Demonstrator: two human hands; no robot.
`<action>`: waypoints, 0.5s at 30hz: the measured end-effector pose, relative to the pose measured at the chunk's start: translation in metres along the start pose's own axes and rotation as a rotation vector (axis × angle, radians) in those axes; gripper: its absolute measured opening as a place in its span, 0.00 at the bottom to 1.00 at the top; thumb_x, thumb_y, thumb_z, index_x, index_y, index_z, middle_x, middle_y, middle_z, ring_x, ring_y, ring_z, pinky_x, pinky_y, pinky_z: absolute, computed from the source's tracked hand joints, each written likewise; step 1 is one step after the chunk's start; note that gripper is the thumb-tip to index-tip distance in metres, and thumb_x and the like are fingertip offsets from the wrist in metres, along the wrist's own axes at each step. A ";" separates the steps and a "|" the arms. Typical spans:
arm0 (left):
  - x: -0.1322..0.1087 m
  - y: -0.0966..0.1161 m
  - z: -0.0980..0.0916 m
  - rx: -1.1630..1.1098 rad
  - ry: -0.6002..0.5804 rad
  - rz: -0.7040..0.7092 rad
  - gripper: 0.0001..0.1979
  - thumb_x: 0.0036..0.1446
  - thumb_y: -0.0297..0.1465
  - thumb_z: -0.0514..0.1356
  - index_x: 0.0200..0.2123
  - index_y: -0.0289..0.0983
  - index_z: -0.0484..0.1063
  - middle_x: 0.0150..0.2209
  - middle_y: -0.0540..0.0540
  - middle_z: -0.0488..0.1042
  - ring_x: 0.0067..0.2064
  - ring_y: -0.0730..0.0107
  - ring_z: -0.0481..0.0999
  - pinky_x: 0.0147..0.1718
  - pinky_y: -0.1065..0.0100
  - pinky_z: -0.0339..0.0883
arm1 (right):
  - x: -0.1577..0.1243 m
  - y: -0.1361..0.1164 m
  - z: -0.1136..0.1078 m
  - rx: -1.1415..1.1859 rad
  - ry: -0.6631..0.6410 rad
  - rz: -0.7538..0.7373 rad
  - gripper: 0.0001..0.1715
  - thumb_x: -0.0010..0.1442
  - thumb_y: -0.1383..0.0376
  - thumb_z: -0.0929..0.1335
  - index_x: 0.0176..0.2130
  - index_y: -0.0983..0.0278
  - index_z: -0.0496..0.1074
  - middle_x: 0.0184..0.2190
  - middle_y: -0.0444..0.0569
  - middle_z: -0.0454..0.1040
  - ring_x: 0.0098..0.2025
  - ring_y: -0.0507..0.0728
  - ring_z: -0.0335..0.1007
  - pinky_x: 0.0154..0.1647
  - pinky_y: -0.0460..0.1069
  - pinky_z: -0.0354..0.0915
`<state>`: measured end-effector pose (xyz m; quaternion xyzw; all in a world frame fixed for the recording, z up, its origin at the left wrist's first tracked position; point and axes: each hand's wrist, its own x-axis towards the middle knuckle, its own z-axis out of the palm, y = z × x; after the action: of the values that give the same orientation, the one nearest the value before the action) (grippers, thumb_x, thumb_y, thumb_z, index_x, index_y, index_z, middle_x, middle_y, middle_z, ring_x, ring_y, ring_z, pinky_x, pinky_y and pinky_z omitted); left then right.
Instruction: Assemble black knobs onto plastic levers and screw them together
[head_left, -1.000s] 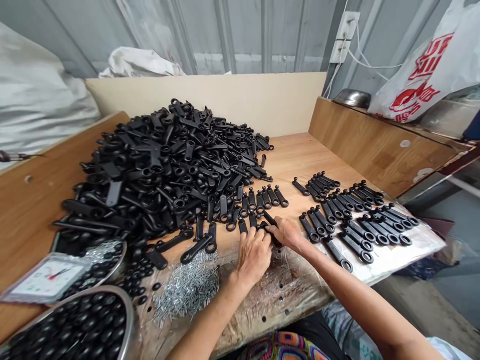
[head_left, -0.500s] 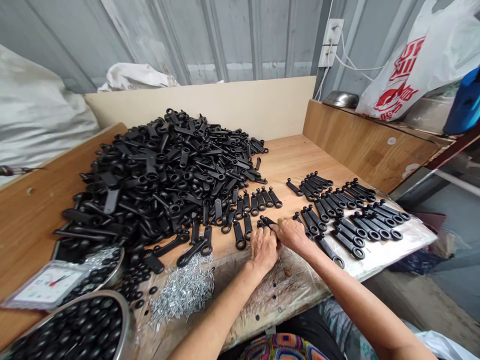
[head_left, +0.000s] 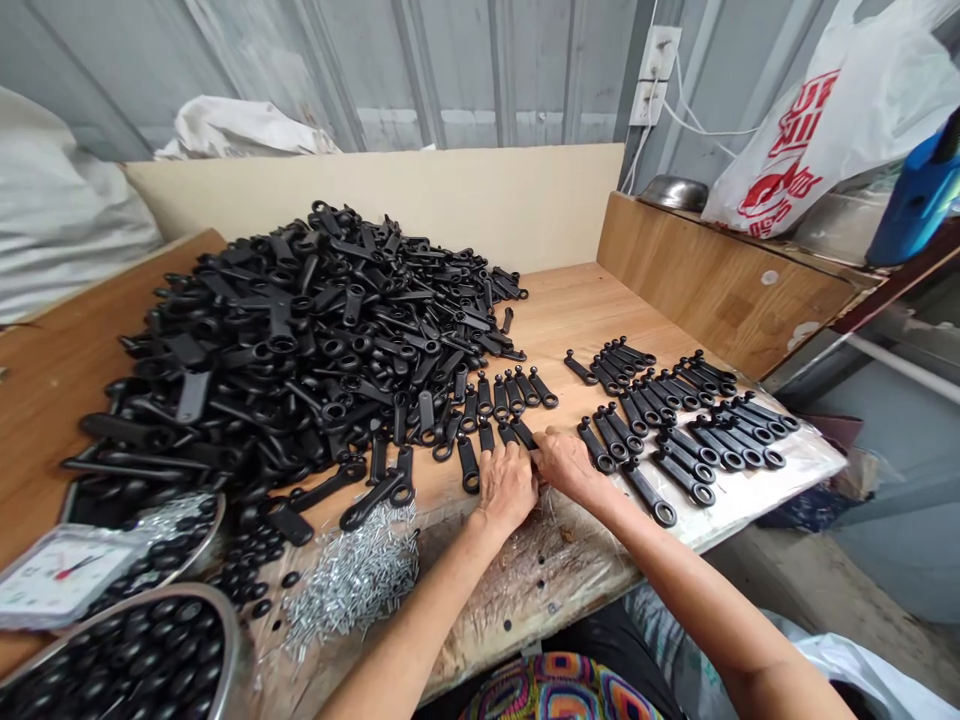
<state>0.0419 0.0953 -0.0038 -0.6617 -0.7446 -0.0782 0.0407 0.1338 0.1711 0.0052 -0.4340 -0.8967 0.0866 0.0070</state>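
A big heap of black plastic arms (head_left: 315, 340) with ring ends covers the left and middle of the wooden table (head_left: 570, 310). A short row of the same arms (head_left: 502, 395) lies at the heap's near edge. My left hand (head_left: 506, 485) and my right hand (head_left: 566, 462) meet just below that row, fingers pinched on one black arm (head_left: 525, 434) lying on the table. Several neat rows of finished black arms (head_left: 675, 420) lie to the right of my right hand.
A pile of small silver pins (head_left: 352, 575) lies near the front edge. Metal bowls of black round caps (head_left: 135, 660) and a small clock (head_left: 45, 580) sit front left. A wooden side wall (head_left: 712, 280) bounds the right, with a white bag (head_left: 832, 110) above.
Both hands stay together on a black arm at the same spot on the table. The view has drifted slightly, and the left hand's fingers have shifted over the part.
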 end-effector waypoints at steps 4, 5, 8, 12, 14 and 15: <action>-0.006 -0.008 -0.002 0.007 0.020 0.009 0.09 0.50 0.24 0.51 0.35 0.33 0.68 0.36 0.42 0.68 0.42 0.56 0.64 0.38 0.57 0.55 | 0.000 -0.002 0.001 0.000 -0.005 -0.025 0.13 0.62 0.61 0.60 0.39 0.64 0.70 0.37 0.52 0.71 0.39 0.58 0.71 0.34 0.47 0.63; -0.007 -0.009 -0.002 0.008 0.028 0.015 0.09 0.51 0.25 0.51 0.34 0.34 0.68 0.36 0.42 0.69 0.42 0.56 0.64 0.38 0.57 0.54 | -0.001 -0.003 0.001 0.001 -0.005 -0.032 0.12 0.62 0.61 0.60 0.38 0.64 0.70 0.37 0.51 0.71 0.38 0.58 0.71 0.34 0.47 0.63; -0.006 -0.010 -0.002 0.011 0.050 0.034 0.09 0.55 0.28 0.50 0.34 0.35 0.69 0.36 0.43 0.69 0.43 0.56 0.64 0.38 0.57 0.54 | -0.003 -0.003 0.003 0.004 0.003 -0.046 0.11 0.61 0.63 0.60 0.37 0.64 0.70 0.36 0.51 0.72 0.37 0.58 0.71 0.32 0.46 0.62; -0.002 -0.012 -0.005 0.008 0.040 0.034 0.10 0.56 0.24 0.48 0.33 0.34 0.69 0.35 0.43 0.70 0.44 0.56 0.64 0.39 0.57 0.54 | -0.002 -0.004 0.004 0.018 0.015 -0.050 0.10 0.61 0.64 0.61 0.38 0.63 0.70 0.35 0.50 0.72 0.37 0.58 0.71 0.31 0.46 0.61; -0.008 -0.010 -0.013 -0.004 0.025 0.021 0.10 0.54 0.24 0.49 0.33 0.33 0.70 0.36 0.42 0.70 0.44 0.54 0.64 0.39 0.56 0.55 | -0.005 -0.002 0.003 0.032 0.030 -0.054 0.11 0.62 0.63 0.60 0.42 0.62 0.68 0.38 0.49 0.71 0.39 0.57 0.70 0.32 0.46 0.60; -0.014 -0.007 -0.019 -0.010 0.023 0.013 0.09 0.54 0.25 0.49 0.33 0.33 0.70 0.36 0.42 0.70 0.44 0.54 0.65 0.39 0.56 0.55 | -0.008 -0.001 0.002 0.040 0.039 -0.056 0.12 0.63 0.63 0.60 0.44 0.61 0.67 0.40 0.49 0.70 0.40 0.56 0.69 0.33 0.46 0.60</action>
<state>0.0354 0.0777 0.0122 -0.6656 -0.7395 -0.0891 0.0466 0.1378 0.1645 0.0041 -0.4101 -0.9063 0.0960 0.0354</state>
